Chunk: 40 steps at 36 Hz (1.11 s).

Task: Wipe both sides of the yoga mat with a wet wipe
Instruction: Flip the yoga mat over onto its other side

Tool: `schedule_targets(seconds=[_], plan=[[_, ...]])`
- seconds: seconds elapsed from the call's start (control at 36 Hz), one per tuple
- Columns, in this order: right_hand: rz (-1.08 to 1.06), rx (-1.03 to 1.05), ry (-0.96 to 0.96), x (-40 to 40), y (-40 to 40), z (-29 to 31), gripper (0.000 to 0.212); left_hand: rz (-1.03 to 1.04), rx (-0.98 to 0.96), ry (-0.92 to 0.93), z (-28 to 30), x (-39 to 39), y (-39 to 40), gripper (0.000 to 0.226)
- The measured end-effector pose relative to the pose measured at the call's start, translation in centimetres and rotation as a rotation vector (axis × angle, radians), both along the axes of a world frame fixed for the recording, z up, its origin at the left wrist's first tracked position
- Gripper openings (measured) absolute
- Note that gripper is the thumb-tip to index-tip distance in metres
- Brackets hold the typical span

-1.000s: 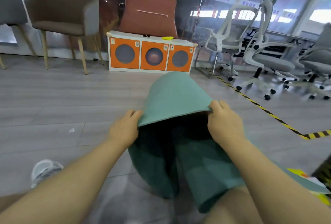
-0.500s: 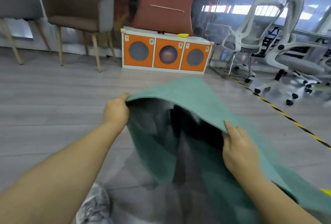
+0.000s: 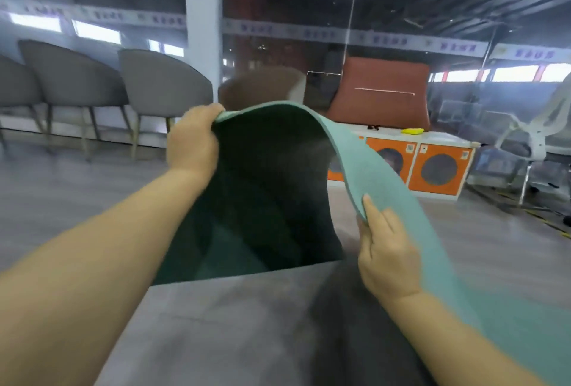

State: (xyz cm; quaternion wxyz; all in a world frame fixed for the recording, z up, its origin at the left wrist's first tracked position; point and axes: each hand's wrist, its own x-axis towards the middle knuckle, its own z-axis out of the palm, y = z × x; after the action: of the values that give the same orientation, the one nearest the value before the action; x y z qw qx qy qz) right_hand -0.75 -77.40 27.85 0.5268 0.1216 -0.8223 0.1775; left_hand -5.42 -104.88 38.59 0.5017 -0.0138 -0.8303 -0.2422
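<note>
Closest to me there's bare grey floor (image 3: 241,324) between my forearms, and my right hand (image 3: 387,254) sits low, thumb on top pinching the long edge of the yoga mat (image 3: 401,197) where it slopes down to my right. My left hand (image 3: 193,141) is up higher with fingers curled tight over the mat's corner, so the sheet arches between both hands and its dark underside faces me. Past that the floor runs open to grey chairs (image 3: 163,89) on the left and an orange cabinet (image 3: 432,169) on the right.
</note>
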Motion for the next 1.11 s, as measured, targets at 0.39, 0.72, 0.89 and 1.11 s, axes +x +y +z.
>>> schedule_targets(seconds=[0.39,0.72,0.89,1.11], plan=[[0.330,0.250,-0.232,0.0,-13.8,-6.9,0.043,0.087,-0.542,0.090,-1.3,6.8,-20.6,0.029],[0.333,0.709,-1.224,0.3,-19.7,-16.5,0.040,0.365,-0.520,-1.361,-21.3,13.8,-26.5,0.055],[0.318,0.726,-1.340,0.8,-19.9,-19.1,0.031,0.243,-0.453,-1.584,-26.3,13.1,-23.8,0.047],[0.159,0.650,-1.353,-1.5,-13.3,-17.6,0.028,0.090,-0.478,-1.576,-27.2,9.4,-17.6,0.037]])
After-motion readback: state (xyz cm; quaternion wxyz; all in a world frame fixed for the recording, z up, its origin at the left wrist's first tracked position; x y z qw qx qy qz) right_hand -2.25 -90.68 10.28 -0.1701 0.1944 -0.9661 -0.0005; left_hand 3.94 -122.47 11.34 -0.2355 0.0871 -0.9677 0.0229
